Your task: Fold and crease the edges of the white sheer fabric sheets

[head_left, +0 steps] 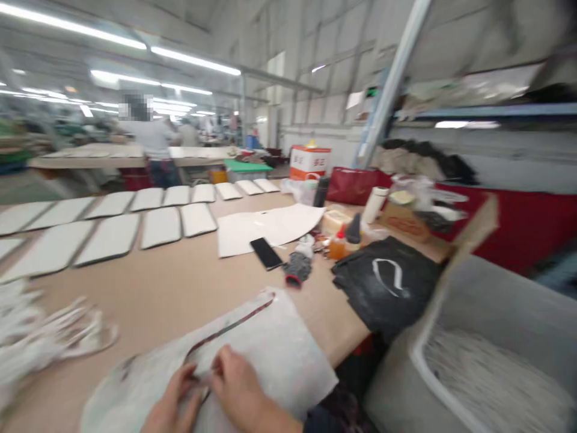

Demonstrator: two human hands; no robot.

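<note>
My left hand (174, 400) and my right hand (237, 385) sit at the bottom of the view, fingertips meeting on a white fabric panel (270, 343). A narrow dark red strip (229, 328) runs diagonally along the panel, and both hands pinch it and the fabric at its lower end. The fingers hide that end of the strip. The panel lies on a tan worktable (157, 300), its lower part curving towards me.
Loose white cords (49, 331) lie at the left, and a grey bin of white cord (491, 379) stands at the right. Beyond lie a black cloth with chalk marks (385, 285), a phone (265, 252), rows of white panels (110, 237), and a standing person (155, 144).
</note>
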